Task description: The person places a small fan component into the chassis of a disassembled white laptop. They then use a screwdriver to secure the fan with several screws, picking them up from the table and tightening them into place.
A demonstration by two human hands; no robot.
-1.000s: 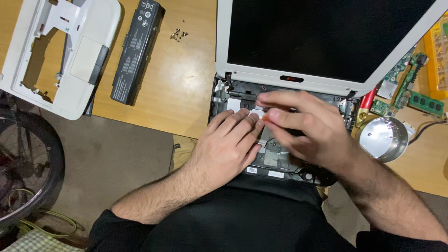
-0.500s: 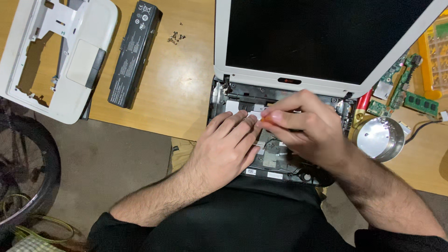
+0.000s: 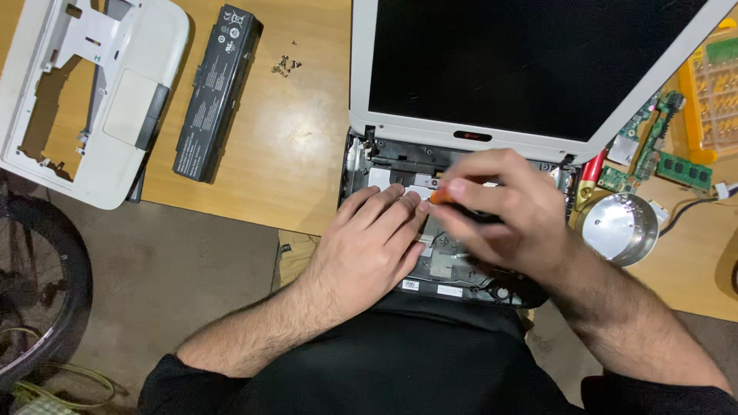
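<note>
An opened white laptop lies on the wooden table with its dark screen up and its base stripped, metal parts and boards exposed. My left hand lies flat on the open base, fingers pointing at a silver bracket. My right hand is closed around a small screwdriver with an orange handle, its tip down inside the base just right of my left fingertips. The right hand is blurred by motion.
A black laptop battery and a white palm-rest cover lie at the left. Several loose screws sit near the battery. A round metal bowl, green circuit boards and a yellow parts tray are at the right.
My right hand with the screwdriver has shifted slightly down and left over the base. My left hand stays pressed in place.
</note>
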